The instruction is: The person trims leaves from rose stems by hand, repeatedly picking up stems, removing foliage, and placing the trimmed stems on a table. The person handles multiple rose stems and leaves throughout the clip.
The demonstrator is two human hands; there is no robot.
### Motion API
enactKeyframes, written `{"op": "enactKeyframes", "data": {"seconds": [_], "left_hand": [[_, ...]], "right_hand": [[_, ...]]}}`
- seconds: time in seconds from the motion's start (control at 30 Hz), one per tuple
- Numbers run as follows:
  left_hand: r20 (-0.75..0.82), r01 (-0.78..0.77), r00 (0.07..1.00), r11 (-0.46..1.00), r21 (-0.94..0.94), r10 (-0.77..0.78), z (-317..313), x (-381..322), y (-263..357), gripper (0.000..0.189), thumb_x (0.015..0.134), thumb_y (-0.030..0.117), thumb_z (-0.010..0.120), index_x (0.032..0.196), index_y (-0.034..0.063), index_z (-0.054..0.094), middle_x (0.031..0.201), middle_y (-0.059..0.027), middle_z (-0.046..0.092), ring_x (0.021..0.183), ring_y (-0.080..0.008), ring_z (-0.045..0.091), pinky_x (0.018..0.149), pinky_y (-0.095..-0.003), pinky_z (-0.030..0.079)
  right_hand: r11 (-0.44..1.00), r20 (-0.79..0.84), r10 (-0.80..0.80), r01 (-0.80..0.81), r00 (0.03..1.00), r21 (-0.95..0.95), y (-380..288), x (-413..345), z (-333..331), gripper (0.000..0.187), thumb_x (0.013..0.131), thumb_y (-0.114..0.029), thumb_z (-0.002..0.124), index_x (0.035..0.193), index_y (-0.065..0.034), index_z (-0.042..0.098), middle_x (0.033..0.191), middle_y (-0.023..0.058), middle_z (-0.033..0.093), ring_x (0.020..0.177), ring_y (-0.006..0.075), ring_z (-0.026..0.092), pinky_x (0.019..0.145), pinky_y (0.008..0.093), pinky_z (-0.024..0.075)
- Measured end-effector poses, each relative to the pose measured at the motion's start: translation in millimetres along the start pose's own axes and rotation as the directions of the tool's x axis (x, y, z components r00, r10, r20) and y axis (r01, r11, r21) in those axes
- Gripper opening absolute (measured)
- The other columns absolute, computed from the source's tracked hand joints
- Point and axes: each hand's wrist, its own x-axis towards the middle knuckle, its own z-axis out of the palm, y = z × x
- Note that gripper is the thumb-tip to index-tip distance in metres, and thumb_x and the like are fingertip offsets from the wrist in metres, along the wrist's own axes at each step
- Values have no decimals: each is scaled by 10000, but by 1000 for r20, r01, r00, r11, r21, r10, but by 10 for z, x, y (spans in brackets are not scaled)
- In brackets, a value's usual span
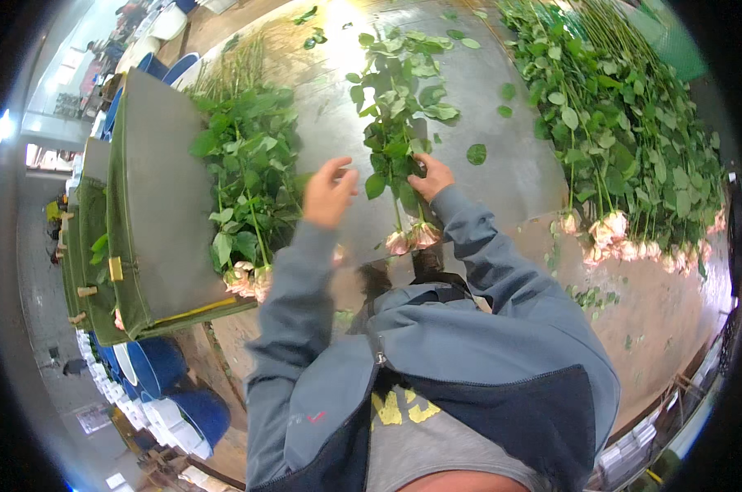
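Observation:
A few pale pink roses (pixel 424 234) with long leafy stems (pixel 396 117) lie on a metal tabletop (pixel 500 178) before me, blooms towards my body. At the right side of these stems, my right hand (pixel 433 177) touches the lower leaves with thumb and index finger. Leaves hide whether its fingers close around a stem. My left hand (pixel 329 192), a little blurred, is raised to the left of the roses with its fingers apart and nothing in them. Beyond it, to the left, lies a larger rose bunch (pixel 248 160), its pink blooms (pixel 240 280) partly beside my sleeve.
A thick pile of roses (pixel 629 135) covers the table's right side. A grey panel edged with green cloth (pixel 161 203) stands at left. Blue buckets (pixel 201 412) stand lower left. Loose leaves (pixel 476 154) are scattered about.

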Motion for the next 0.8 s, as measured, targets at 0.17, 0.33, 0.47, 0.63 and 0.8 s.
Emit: {"op": "enactKeyframes", "data": {"seconds": [0.17,0.33,0.47,0.63,0.8], "left_hand": [[-125,-118,961,777,618,245,894,496,-1037,427,711,197,672,1080,41,523,797,-119,606,680,-251,587,616,-354,465],[-133,-73,978,862,501,160,972,510,-1064,408,690,125,646,1070,26,535,740,-126,603,697,-268,585,660,-372,459],[-63,-24,996,884,467,60,842,550,-948,389,684,93,628,1057,0,570,750,-101,616,661,-203,578,622,-329,465],[152,177,974,983,-40,-169,719,668,-1072,342,735,107,567,1056,-12,561,799,-62,602,675,-134,548,577,-271,447],[209,299,941,942,-153,-265,647,537,-646,318,814,217,582,1023,-22,556,818,-52,583,681,-100,516,540,-259,423]], "right_hand": [[994,-10,79,-80,997,-73,39,-53,4,469,689,-260,645,1121,-125,524,885,151,625,821,315,597,716,391,473],[998,-27,66,-66,997,19,117,-88,37,495,694,-259,641,1156,-137,514,925,146,625,858,307,596,762,361,468],[994,-41,48,-44,998,100,26,-16,83,464,694,-205,651,1120,-58,540,947,179,615,854,289,604,762,343,469],[991,-65,-6,14,998,132,128,49,339,414,709,-175,604,1104,-61,550,942,179,615,868,307,599,770,347,469],[944,53,-42,22,998,331,-15,13,266,433,716,-89,560,1146,-48,521,983,170,609,906,271,590,793,324,458]]}}
